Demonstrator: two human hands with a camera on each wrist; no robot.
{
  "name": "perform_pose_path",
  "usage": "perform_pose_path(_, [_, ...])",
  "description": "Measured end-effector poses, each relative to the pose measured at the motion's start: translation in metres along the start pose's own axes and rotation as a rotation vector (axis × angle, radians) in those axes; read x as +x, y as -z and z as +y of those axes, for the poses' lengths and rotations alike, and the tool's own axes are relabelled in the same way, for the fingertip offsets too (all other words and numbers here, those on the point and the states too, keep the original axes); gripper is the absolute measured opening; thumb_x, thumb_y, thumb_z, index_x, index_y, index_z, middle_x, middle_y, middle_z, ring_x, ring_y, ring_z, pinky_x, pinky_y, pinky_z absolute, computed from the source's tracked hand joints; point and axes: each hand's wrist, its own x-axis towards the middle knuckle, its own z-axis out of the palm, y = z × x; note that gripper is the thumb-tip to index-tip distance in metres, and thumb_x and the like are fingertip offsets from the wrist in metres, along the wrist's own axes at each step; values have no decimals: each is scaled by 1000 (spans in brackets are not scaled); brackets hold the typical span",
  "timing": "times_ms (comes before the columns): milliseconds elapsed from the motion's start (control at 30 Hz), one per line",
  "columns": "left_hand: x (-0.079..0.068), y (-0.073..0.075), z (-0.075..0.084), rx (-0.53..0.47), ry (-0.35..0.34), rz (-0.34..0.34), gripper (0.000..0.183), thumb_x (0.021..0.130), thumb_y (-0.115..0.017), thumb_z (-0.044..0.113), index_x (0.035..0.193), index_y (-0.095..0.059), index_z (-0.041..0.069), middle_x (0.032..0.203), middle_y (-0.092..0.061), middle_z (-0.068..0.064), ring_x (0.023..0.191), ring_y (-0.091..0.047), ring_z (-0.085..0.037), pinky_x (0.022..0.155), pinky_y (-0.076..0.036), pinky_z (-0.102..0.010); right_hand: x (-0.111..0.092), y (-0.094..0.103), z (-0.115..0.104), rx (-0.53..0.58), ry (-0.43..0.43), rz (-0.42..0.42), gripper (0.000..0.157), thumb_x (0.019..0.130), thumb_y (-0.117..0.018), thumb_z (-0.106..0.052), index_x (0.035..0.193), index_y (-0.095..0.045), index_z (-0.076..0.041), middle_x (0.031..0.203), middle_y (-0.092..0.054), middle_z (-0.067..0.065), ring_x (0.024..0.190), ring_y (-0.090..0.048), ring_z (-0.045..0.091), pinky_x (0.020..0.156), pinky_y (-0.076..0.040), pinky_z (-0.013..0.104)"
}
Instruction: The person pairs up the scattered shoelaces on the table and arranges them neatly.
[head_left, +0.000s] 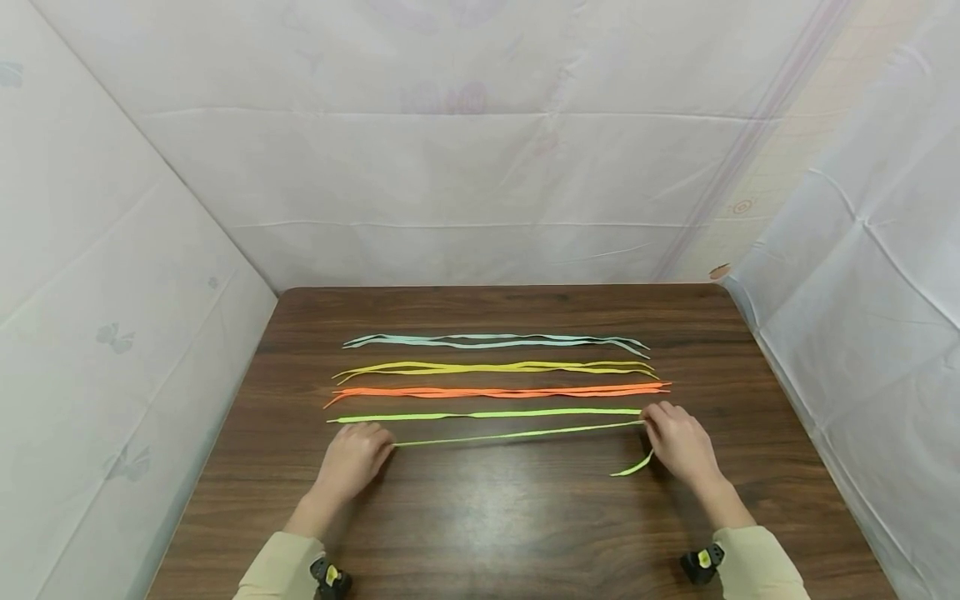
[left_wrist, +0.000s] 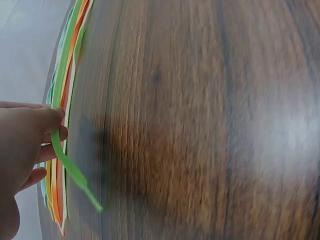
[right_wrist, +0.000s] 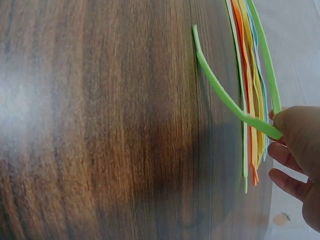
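Observation:
A light green shoelace is stretched between my two hands, a little in front of a second green shoelace lying on the table. My left hand pinches it near one end between thumb and finger; in the left wrist view the lace's tip hangs below the fingers. My right hand pinches the other side. A loose tail bends back from those fingers in the right wrist view. Behind the green lace lie orange shoelaces, yellow shoelaces and pale blue shoelaces, in roughly parallel rows.
The brown wooden table has white sheeting behind it and at both sides. A small black device sits at the left wrist and another black device at the right wrist.

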Motion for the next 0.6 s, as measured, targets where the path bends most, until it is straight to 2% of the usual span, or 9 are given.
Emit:
perform_pose_path(267, [-5, 6, -17, 20, 63, -6, 11, 71, -77, 8, 76, -68, 9, 75, -66, -1, 71, -62, -20, 74, -49, -42, 0, 2, 5, -4, 28, 15, 16, 69, -72, 2, 79, -63, -6, 72, -59, 5, 62, -55, 23, 49, -43, 36])
perform_pose_path(600, [-10, 6, -33, 41, 103, 7, 13, 69, -77, 3, 77, -68, 7, 73, -64, -3, 68, -60, -22, 63, -47, -40, -2, -2, 13, -3, -16, 15, 13, 71, -72, 0, 79, -64, -6, 72, -59, 5, 62, -55, 23, 49, -44, 38])
